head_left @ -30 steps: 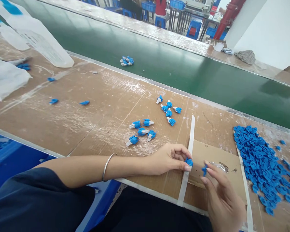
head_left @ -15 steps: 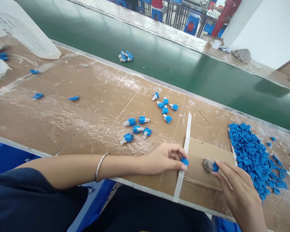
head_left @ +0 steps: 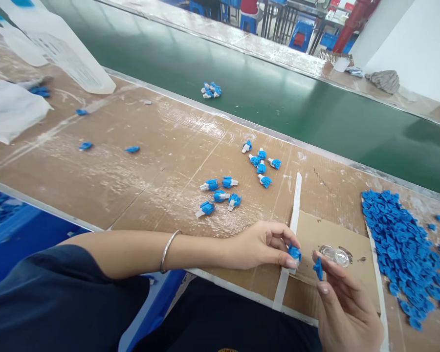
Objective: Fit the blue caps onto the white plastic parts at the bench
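My left hand (head_left: 262, 244) rests on the brown table and pinches a small blue and white plastic part (head_left: 294, 254) at its fingertips. My right hand (head_left: 342, 305) holds a small blue plastic piece (head_left: 318, 268) between thumb and finger, just right of the left hand's part. A shallow clear dish (head_left: 335, 254) sits in a hole in the cardboard sheet (head_left: 315, 232) beyond my right fingers. A heap of loose blue pieces (head_left: 403, 244) lies at the right. Two clusters of blue and white assembled parts (head_left: 220, 195) (head_left: 261, 164) lie further up the table.
A green conveyor belt (head_left: 278, 98) runs along the far side, carrying a small bunch of blue parts (head_left: 210, 90). A white jug (head_left: 58, 54) and a white bag (head_left: 11, 107) sit at the far left. Stray blue pieces (head_left: 132, 149) dot the table. A blue bin (head_left: 7, 220) is below left.
My right hand drew back from the clear dish with a blue piece and brought it close to the part in my left hand. The view shifted slightly.
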